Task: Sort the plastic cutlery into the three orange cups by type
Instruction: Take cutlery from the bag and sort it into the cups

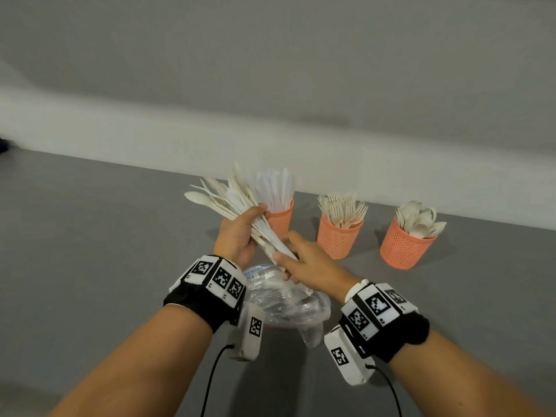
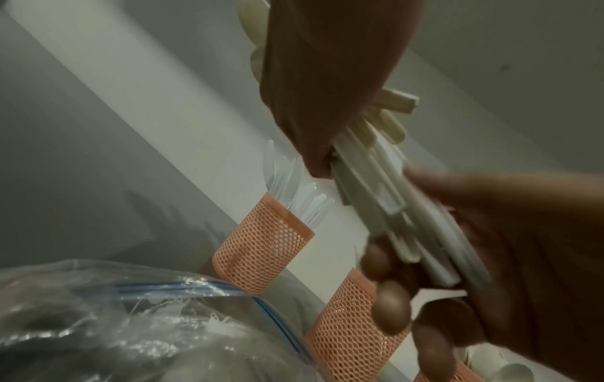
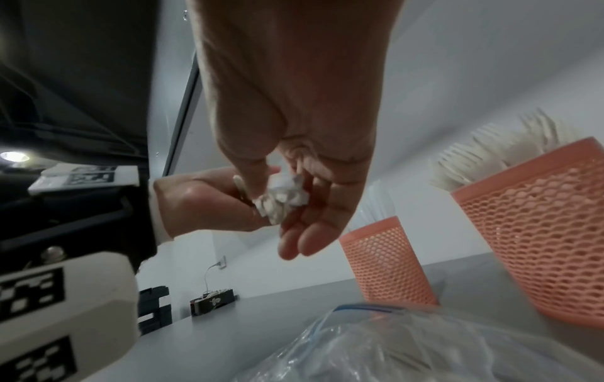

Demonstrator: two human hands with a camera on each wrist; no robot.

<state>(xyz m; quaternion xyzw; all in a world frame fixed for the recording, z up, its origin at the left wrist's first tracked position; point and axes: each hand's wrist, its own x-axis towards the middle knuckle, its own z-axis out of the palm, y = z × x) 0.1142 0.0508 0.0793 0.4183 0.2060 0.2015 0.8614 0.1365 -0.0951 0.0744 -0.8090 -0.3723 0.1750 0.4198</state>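
My left hand grips a fanned bundle of pale cutlery, mostly knives with a spoon at the left, held above the table. My right hand pinches the handle ends of that bundle between thumb and fingers. Behind stand three orange mesh cups: the left cup holds knives, the middle cup forks, the right cup spoons. In the left wrist view the bundle runs from my left hand into my right hand, above the knife cup.
A crumpled clear zip bag with a blue seal lies on the grey table under my hands. A pale wall runs close behind the cups. Small dark objects sit far off on the table.
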